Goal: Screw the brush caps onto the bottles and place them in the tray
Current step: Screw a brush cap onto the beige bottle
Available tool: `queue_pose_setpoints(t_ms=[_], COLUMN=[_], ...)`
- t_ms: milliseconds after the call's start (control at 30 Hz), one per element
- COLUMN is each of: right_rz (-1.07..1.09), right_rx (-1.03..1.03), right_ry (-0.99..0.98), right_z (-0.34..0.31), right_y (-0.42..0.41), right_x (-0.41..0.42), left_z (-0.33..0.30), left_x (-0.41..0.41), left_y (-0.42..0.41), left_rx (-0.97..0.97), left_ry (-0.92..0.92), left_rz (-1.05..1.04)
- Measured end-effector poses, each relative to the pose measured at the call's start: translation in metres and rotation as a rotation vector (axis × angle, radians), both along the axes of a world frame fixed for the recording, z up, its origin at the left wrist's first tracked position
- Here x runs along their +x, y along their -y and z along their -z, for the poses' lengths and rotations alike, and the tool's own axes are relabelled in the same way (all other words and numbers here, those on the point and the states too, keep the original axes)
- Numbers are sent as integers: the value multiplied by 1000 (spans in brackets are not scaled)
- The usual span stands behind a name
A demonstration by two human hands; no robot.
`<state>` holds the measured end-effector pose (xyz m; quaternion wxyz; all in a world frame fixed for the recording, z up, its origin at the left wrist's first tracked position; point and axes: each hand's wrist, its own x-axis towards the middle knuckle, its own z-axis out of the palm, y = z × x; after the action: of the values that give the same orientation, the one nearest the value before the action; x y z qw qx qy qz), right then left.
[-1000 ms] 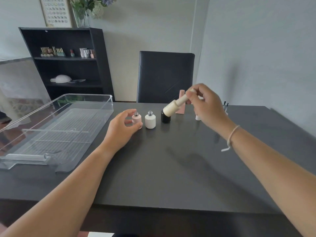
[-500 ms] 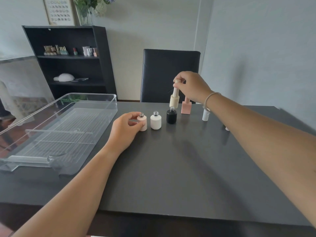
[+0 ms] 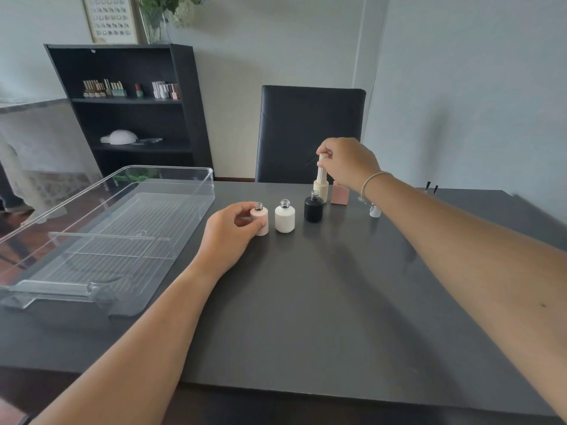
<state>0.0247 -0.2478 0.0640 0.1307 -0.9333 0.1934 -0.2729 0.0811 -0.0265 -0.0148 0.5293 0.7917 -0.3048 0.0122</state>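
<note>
My left hand (image 3: pixel 228 233) grips an uncapped pale pink bottle (image 3: pixel 261 221) standing on the dark table. To its right stand an uncapped white bottle (image 3: pixel 284 216) and an uncapped black bottle (image 3: pixel 313 207). Behind the black one, my right hand (image 3: pixel 346 162) pinches the top of a capped cream bottle (image 3: pixel 321 185), which is upright at the table's far side. A pink square bottle (image 3: pixel 340 193) stands next to it. The clear plastic tray (image 3: pixel 196 191) lies at the left with nothing in it.
A small white cap (image 3: pixel 375 211) and two black brush tips (image 3: pixel 431 188) sit at the far right behind my right forearm. A black chair (image 3: pixel 306 133) stands behind the table, and a black shelf (image 3: pixel 129 111) with small bottles is at the back left.
My right hand turned the cream bottle from tilted to upright and lowered it toward the table behind the black bottle. My left hand stayed on the pink bottle.
</note>
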Motion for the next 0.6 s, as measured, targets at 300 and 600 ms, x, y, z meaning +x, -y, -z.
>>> queue_pose_setpoints(t_ms=[300,600], right_rz=[33,12], right_rx=[-41,-23], right_ry=[15,50], right_z=[4,2], right_y=[4,2], right_x=[4,-3], left_z=[-2,-4], left_x=[-2,-3], left_y=[-1,-4], left_rx=[-51,-85], left_ry=[-14,6], left_rz=[11,1])
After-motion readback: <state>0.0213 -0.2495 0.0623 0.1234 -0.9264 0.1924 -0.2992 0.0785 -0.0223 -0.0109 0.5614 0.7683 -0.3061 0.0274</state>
